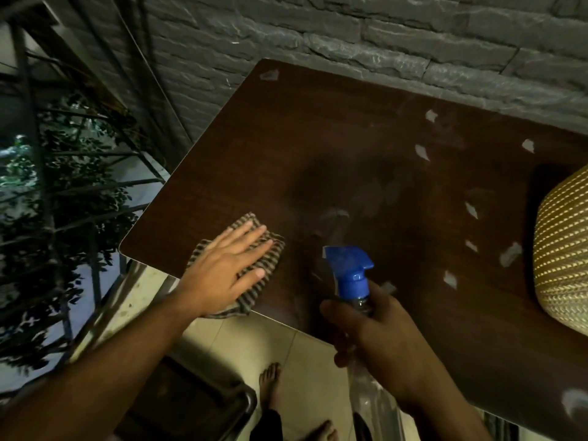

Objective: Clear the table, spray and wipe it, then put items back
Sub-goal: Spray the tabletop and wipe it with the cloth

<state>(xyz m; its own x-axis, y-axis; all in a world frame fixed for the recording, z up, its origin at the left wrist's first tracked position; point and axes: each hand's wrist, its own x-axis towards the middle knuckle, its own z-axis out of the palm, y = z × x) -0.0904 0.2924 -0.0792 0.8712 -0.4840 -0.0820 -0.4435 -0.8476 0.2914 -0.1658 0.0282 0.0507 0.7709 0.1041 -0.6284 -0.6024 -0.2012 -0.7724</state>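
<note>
While the left hand [227, 268] lies flat with its fingers spread on a striped cloth [254, 265], pressing it onto the near left corner of the dark wooden desk [286, 148], the right hand [378, 342] curls round the neck of a clear spray bottle [359, 291] with a blue trigger head. The bottle is held above the desk's near edge, its nozzle pointing away from the person toward the middle of the top, where a faint mist and a damp patch [337, 198] show. Pale chips and scuffs dot the right half of the surface. A woven yellow lampshade [563, 249] juts in at the right edge. Grey stone-brick wall [350, 33] runs behind the desk, and bare feet [270, 380] stand on pale floor tiles below.
</note>
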